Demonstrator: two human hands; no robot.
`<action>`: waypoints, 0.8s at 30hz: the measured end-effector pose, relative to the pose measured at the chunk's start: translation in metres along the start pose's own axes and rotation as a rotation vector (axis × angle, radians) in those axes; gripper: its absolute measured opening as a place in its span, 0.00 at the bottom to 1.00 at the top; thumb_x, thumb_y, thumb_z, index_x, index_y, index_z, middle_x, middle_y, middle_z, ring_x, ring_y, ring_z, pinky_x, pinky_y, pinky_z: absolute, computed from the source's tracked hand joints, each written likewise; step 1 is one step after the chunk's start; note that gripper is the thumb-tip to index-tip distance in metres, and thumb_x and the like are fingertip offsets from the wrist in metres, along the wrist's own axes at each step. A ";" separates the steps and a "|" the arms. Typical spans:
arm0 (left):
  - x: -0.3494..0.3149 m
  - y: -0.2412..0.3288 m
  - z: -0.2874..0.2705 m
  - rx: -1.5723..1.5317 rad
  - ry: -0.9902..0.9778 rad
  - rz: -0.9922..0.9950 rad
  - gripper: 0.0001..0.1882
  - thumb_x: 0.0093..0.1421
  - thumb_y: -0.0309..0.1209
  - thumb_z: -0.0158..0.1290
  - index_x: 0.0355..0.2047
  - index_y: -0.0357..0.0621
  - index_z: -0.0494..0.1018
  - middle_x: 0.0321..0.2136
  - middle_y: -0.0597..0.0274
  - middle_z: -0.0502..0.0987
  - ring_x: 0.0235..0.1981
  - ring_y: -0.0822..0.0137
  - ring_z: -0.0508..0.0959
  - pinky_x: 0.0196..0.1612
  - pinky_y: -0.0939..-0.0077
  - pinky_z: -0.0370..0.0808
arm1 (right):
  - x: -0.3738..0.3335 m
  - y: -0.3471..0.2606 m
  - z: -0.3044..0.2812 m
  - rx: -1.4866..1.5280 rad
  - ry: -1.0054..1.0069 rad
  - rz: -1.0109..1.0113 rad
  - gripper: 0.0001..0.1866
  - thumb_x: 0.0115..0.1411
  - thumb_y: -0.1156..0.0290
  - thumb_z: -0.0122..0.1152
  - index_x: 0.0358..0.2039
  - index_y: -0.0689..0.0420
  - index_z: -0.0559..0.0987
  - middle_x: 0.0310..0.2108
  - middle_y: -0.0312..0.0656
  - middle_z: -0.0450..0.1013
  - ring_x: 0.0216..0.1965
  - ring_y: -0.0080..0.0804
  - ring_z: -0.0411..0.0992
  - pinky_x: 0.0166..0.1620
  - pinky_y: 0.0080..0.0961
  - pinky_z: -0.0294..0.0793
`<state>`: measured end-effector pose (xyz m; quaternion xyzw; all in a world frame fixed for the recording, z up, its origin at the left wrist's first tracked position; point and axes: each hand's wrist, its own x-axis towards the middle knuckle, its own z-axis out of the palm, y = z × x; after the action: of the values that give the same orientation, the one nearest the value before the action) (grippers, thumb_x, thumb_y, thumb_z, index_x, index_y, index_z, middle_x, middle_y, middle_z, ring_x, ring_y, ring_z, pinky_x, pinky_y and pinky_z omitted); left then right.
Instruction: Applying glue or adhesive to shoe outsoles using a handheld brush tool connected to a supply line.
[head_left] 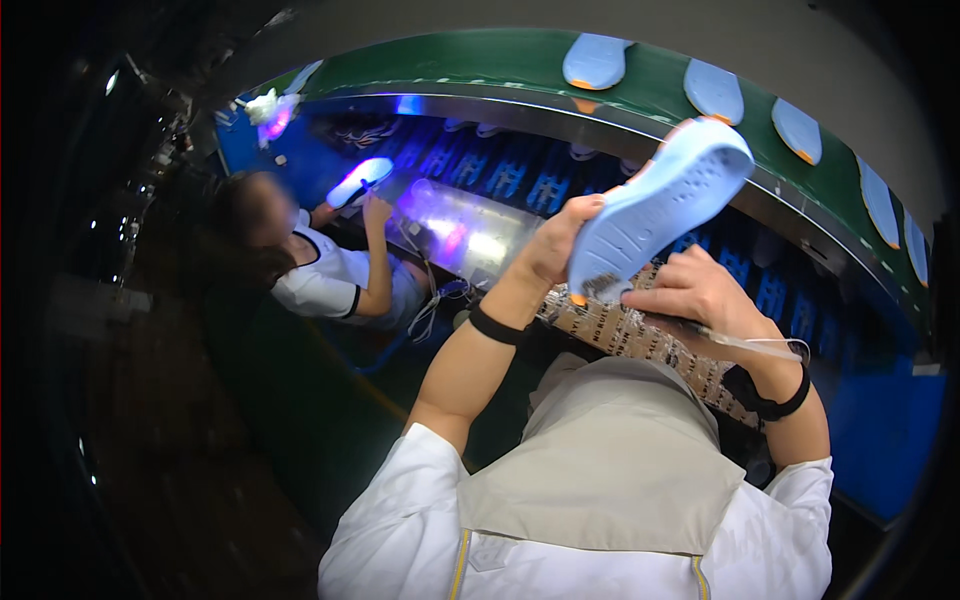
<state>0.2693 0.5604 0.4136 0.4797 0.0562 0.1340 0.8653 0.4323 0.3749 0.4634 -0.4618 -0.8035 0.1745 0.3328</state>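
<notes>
A light blue shoe sole (660,210) is held up at a slant, its ridged face with small holes toward me. Wrapped round its left edge, my left hand (562,240) is closed on it. At the lower end, beside a small orange tab, is a dark patch that could be bristles or a stain. My right hand (705,295) is closed there, fingertips at the sole's edge. A thin pale handle (760,347) sticks out behind that hand; the working end of this tool is not clear. Both wrists wear dark bands.
Ahead, a green conveyor belt (480,52) carries several blue soles (714,92). Below its metal edge runs a dark rack with blue-lit fittings (505,175). A co-worker (325,265) at the left holds another sole (360,180). Brown printed wrapping (640,340) lies below my hands.
</notes>
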 end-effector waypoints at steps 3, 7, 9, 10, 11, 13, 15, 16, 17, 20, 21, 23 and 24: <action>0.006 -0.010 -0.019 -0.006 0.000 -0.176 0.31 0.71 0.48 0.41 0.65 0.37 0.68 0.47 0.47 0.81 0.41 0.58 0.85 0.47 0.65 0.84 | 0.005 -0.007 0.000 -0.093 -0.071 -0.047 0.23 0.47 0.75 0.77 0.47 0.50 0.86 0.28 0.35 0.73 0.32 0.35 0.71 0.43 0.34 0.64; 0.005 -0.002 -0.020 -0.010 -0.040 -0.209 0.32 0.71 0.48 0.43 0.64 0.34 0.68 0.52 0.49 0.80 0.48 0.62 0.83 0.52 0.66 0.80 | 0.001 -0.006 0.002 0.039 0.029 0.036 0.21 0.47 0.74 0.78 0.45 0.50 0.86 0.28 0.35 0.73 0.35 0.35 0.72 0.47 0.36 0.66; 0.005 0.006 -0.016 0.077 -0.040 -0.239 0.31 0.72 0.47 0.42 0.65 0.35 0.68 0.51 0.50 0.80 0.48 0.63 0.83 0.52 0.67 0.80 | 0.003 0.000 0.007 -0.170 0.004 0.024 0.21 0.46 0.75 0.78 0.44 0.50 0.87 0.27 0.36 0.72 0.35 0.35 0.72 0.48 0.36 0.67; 0.007 0.003 -0.019 0.108 0.029 -0.280 0.30 0.72 0.47 0.42 0.64 0.36 0.69 0.51 0.52 0.80 0.48 0.64 0.83 0.52 0.68 0.80 | 0.006 0.000 0.004 -0.149 -0.047 -0.020 0.23 0.46 0.76 0.77 0.45 0.51 0.86 0.27 0.37 0.71 0.35 0.37 0.72 0.49 0.38 0.68; 0.005 0.005 -0.022 0.097 0.035 -0.289 0.30 0.72 0.47 0.42 0.64 0.36 0.69 0.51 0.52 0.80 0.48 0.64 0.83 0.52 0.68 0.80 | 0.011 -0.004 -0.001 -0.136 -0.052 -0.013 0.23 0.46 0.76 0.77 0.45 0.51 0.86 0.27 0.37 0.71 0.35 0.37 0.72 0.49 0.38 0.68; -0.002 0.010 -0.022 0.112 0.084 -0.349 0.28 0.72 0.46 0.42 0.62 0.37 0.72 0.50 0.54 0.81 0.47 0.65 0.82 0.51 0.69 0.80 | 0.015 -0.014 -0.007 0.014 -0.112 0.048 0.21 0.49 0.77 0.73 0.46 0.53 0.85 0.36 0.40 0.78 0.47 0.42 0.75 0.56 0.43 0.68; -0.006 0.016 -0.021 0.087 0.059 -0.323 0.27 0.72 0.46 0.43 0.59 0.38 0.74 0.47 0.54 0.82 0.43 0.66 0.83 0.48 0.70 0.81 | 0.012 -0.015 -0.005 -0.185 -0.023 0.164 0.19 0.49 0.77 0.73 0.45 0.53 0.85 0.32 0.39 0.76 0.43 0.42 0.75 0.54 0.41 0.69; -0.009 0.018 -0.018 0.105 0.086 -0.334 0.28 0.72 0.46 0.43 0.60 0.38 0.73 0.47 0.53 0.82 0.43 0.66 0.83 0.48 0.70 0.81 | 0.010 -0.010 -0.001 -0.188 -0.052 0.129 0.20 0.49 0.77 0.73 0.45 0.53 0.85 0.31 0.39 0.76 0.41 0.41 0.74 0.51 0.40 0.69; -0.011 0.022 -0.016 0.128 0.111 -0.342 0.28 0.72 0.46 0.43 0.60 0.37 0.73 0.47 0.53 0.82 0.43 0.65 0.84 0.48 0.71 0.81 | 0.010 -0.007 0.002 -0.196 -0.080 0.090 0.20 0.49 0.77 0.74 0.45 0.53 0.85 0.31 0.39 0.75 0.39 0.41 0.74 0.49 0.39 0.69; -0.020 0.020 -0.029 0.136 0.108 -0.396 0.29 0.72 0.47 0.44 0.61 0.36 0.72 0.48 0.52 0.82 0.43 0.64 0.84 0.48 0.68 0.82 | 0.017 -0.018 0.001 -0.075 -0.137 0.021 0.22 0.44 0.77 0.76 0.44 0.54 0.85 0.28 0.38 0.72 0.37 0.41 0.72 0.49 0.40 0.69; -0.024 0.021 -0.029 0.133 0.108 -0.397 0.29 0.72 0.47 0.44 0.61 0.36 0.72 0.48 0.52 0.82 0.43 0.64 0.84 0.48 0.68 0.82 | 0.017 -0.019 0.002 -0.073 -0.138 0.023 0.22 0.44 0.77 0.76 0.44 0.54 0.85 0.28 0.38 0.72 0.37 0.41 0.72 0.49 0.40 0.69; -0.033 0.025 -0.027 -0.008 0.069 -0.332 0.29 0.71 0.46 0.44 0.61 0.35 0.72 0.48 0.49 0.82 0.43 0.62 0.84 0.48 0.64 0.83 | 0.014 -0.021 0.003 -0.216 0.084 0.135 0.19 0.48 0.75 0.76 0.43 0.52 0.86 0.30 0.37 0.75 0.39 0.40 0.73 0.50 0.37 0.68; -0.036 0.024 -0.032 -0.009 0.070 -0.332 0.29 0.71 0.46 0.44 0.61 0.35 0.72 0.48 0.49 0.82 0.43 0.62 0.84 0.48 0.64 0.83 | 0.013 -0.022 0.001 -0.241 0.042 0.160 0.19 0.47 0.74 0.76 0.43 0.52 0.87 0.30 0.37 0.76 0.39 0.39 0.73 0.50 0.37 0.69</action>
<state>0.2235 0.5887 0.4158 0.4550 0.1644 0.0060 0.8752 0.4134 0.3753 0.4803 -0.5645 -0.7720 0.0930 0.2768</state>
